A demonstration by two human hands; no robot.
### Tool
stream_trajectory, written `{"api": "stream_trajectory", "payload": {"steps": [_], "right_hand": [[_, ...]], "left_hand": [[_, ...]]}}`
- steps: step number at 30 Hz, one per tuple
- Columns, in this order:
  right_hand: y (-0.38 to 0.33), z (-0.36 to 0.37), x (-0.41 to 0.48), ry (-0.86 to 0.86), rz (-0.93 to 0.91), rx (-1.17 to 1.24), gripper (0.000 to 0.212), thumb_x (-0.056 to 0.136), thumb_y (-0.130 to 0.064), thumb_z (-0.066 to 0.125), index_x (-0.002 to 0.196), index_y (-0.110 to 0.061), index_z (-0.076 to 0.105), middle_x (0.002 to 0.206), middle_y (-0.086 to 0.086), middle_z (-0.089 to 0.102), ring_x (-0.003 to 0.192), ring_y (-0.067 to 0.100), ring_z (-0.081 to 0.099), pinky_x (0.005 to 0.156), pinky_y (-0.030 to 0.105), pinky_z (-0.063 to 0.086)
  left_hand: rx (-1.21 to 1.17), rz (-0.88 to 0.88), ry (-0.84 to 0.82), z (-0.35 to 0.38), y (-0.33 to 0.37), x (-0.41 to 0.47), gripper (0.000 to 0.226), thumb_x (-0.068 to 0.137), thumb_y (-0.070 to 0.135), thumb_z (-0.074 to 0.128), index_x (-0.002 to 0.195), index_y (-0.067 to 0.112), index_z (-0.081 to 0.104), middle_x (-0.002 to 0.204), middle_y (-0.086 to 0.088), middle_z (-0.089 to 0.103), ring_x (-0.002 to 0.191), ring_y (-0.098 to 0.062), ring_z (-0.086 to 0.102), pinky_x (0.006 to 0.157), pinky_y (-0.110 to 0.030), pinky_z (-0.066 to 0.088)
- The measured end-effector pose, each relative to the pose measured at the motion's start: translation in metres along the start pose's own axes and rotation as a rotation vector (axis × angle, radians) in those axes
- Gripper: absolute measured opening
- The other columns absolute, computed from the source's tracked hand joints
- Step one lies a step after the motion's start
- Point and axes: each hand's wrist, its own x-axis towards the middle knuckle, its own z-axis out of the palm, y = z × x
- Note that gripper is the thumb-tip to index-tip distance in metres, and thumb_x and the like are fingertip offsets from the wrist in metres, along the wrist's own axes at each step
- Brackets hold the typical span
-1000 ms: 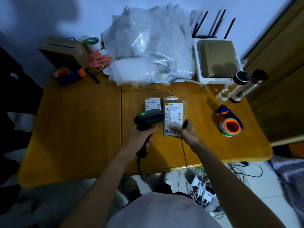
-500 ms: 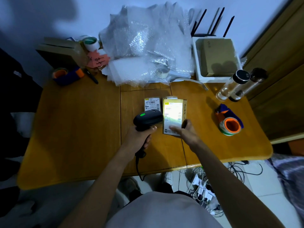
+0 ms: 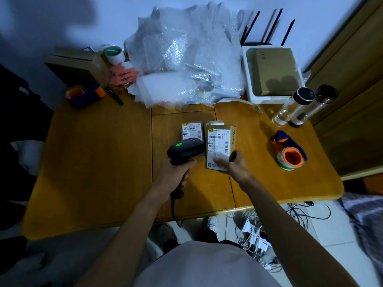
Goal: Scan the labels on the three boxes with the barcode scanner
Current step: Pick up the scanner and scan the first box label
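Pale walls and a wooden door frame a cluttered packing corner, where a wooden bench (image 3: 93,162) fills most of the view from above. Along its far edge sits a heap of bubble wrap (image 3: 182,59), with a white tray (image 3: 246,79) to its right holding a brown carton (image 3: 273,71), black antennas rising behind it. A dark open carton (image 3: 74,69) stands at the far left, a tape dispenser (image 3: 85,95) just in front of it and a roll of tape (image 3: 115,54) beside it. Two clear bottles (image 3: 298,106) lie tilted near the right edge, and a second tape dispenser (image 3: 290,156) with an orange core rests nearer the person.

At the bench's centre, the person's left hand (image 3: 174,177) is clenched around the grip of a black barcode scanner (image 3: 185,150), its green light lit and its head turned toward the boxes, its cable trailing off the near edge. The right hand (image 3: 234,165) grasps the near end of the front box (image 3: 219,146), thumb on its white label and fingers at its right side. A second box (image 3: 214,122) shows only its top edge directly behind it. The left box (image 3: 191,130) lies just beside them, label up, partly behind the scanner's head. Tangled cables and a power strip (image 3: 255,230) lie on the tiled floor below.
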Motion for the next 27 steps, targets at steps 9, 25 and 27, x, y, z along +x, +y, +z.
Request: {"api": "stream_trajectory", "payload": {"steps": [9, 25, 27], "right_hand": [[-0.001, 0.000, -0.001, 0.005, 0.003, 0.006, 0.065, 0.084, -0.022, 0.081, 0.134, -0.013, 0.040, 0.121, 0.011, 0.065, 0.101, 0.024, 0.070, 0.071, 0.029, 0.060], [-0.008, 0.007, -0.002, 0.005, -0.015, 0.000, 0.073, 0.084, -0.029, 0.081, 0.141, -0.011, 0.039, 0.127, 0.012, 0.063, 0.108, 0.026, 0.068, 0.084, 0.037, 0.061], [-0.010, 0.009, -0.001, 0.010, -0.017, 0.003, 0.075, 0.084, -0.031, 0.081, 0.142, -0.011, 0.038, 0.126, 0.010, 0.063, 0.106, 0.024, 0.068, 0.081, 0.035, 0.061]], "left_hand": [[-0.050, 0.003, 0.037, -0.003, -0.002, 0.002, 0.016, 0.092, 0.026, 0.073, 0.088, 0.011, 0.066, 0.056, 0.001, 0.055, 0.047, -0.012, 0.049, 0.055, -0.030, 0.043], [-0.039, 0.005, 0.062, -0.013, 0.001, -0.004, 0.015, 0.092, 0.026, 0.072, 0.087, 0.013, 0.068, 0.059, 0.002, 0.060, 0.051, -0.011, 0.055, 0.055, -0.025, 0.046], [-0.042, -0.005, 0.068, -0.015, 0.001, -0.004, 0.014, 0.093, 0.026, 0.072, 0.088, 0.013, 0.068, 0.059, 0.002, 0.060, 0.051, -0.011, 0.055, 0.054, -0.023, 0.047]]}}
